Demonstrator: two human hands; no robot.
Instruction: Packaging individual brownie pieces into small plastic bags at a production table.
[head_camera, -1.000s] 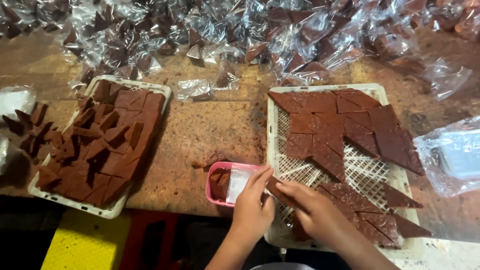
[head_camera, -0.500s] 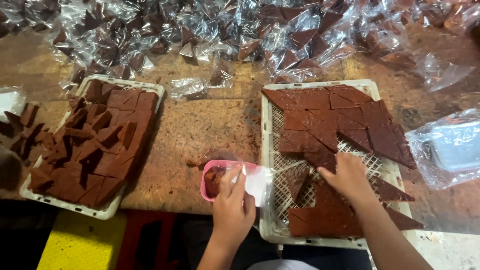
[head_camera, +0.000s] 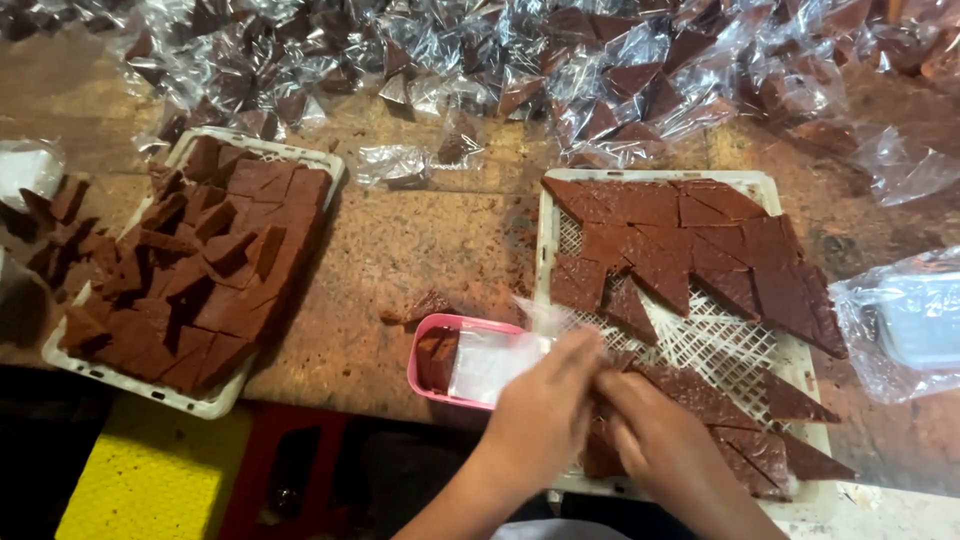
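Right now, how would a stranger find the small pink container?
Start at the white lattice tray of brown triangular slabs on the right. Just off its lower left corner, by the left hand, sits the pink container. It is the only pink thing on the table.

My left hand (head_camera: 545, 415) and my right hand (head_camera: 660, 445) meet at the near edge of the white slatted tray (head_camera: 655, 340), fingertips touching over a thin clear plastic bag (head_camera: 500, 355) that my left fingers pinch. The bag lies across the rim of a small pink tub (head_camera: 430, 360) just left of the tray. On the tray, flat brown triangular slabs (head_camera: 690, 250) crowd the far half, a few more lie near my right wrist. A second white tray (head_camera: 200, 400) at my left is heaped with brown pieces (head_camera: 210, 260). Beyond both, wrapped pieces in clear bags (head_camera: 520, 70) cover the brown table (head_camera: 420, 240)
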